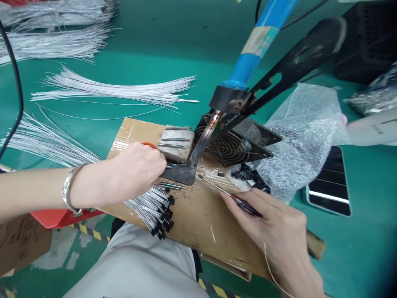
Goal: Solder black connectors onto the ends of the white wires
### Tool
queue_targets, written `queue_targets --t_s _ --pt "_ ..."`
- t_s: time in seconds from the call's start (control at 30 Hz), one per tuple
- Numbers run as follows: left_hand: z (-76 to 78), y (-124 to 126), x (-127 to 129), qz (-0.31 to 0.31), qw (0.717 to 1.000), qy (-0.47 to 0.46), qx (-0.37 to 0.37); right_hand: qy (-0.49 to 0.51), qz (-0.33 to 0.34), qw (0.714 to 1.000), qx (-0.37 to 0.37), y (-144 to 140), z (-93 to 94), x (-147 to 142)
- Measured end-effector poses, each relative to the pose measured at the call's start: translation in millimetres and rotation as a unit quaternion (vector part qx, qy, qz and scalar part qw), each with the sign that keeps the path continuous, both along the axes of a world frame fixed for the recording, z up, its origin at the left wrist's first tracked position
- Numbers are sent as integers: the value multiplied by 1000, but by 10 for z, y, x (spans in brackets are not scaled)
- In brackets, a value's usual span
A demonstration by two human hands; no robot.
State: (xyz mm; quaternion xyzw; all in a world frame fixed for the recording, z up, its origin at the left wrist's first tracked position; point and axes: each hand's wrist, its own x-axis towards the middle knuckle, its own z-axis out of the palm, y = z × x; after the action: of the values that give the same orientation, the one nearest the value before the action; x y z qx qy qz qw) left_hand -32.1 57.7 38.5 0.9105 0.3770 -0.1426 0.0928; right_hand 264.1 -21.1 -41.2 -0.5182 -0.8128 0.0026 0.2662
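My left hand is closed around an orange-handled tool; most of it is hidden by my fingers, so its kind is unclear. Its tip reaches over a dark metal plate, close to the hot end of a blue-handled soldering iron. In my right hand is a slim screwdriver, gripped by its dark handle, with the thin shaft pointing left toward the plate. Beneath my left hand lies a bundle of white wires with black ends. Several metal pins rest on a pale block.
A brown board carries the work. Behind the iron's tip stands a black fan. Small black parts spill from a plastic bag, where another person's sleeve reaches in. A phone lies right; white wire bundles lie left.
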Motion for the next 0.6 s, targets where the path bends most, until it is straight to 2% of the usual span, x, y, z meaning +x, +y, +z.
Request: queue_targets --t_s 0.1,0.17,0.27,0.37,0.43,0.53,0.6 --pt "40 -53 -160 -27 999 30 21 17 -30 999 1 -73 -1 74" --pt "90 -94 -290 -18 999 39 20 25 -54 998 -6 -122 -3 117" --pt "149 -107 -456 32 995 94 0 52 -86 995 -13 -195 -27 182" --pt "113 -44 -581 91 988 127 -8 90 -124 987 -53 -271 -79 248" --pt "41 8 -651 102 987 121 12 116 -185 971 -96 -326 -114 278" --pt "-53 44 -714 90 984 134 74 147 -298 930 -160 -409 -135 283" --pt "-68 32 -694 92 981 128 109 170 -344 904 -191 -460 -131 266"
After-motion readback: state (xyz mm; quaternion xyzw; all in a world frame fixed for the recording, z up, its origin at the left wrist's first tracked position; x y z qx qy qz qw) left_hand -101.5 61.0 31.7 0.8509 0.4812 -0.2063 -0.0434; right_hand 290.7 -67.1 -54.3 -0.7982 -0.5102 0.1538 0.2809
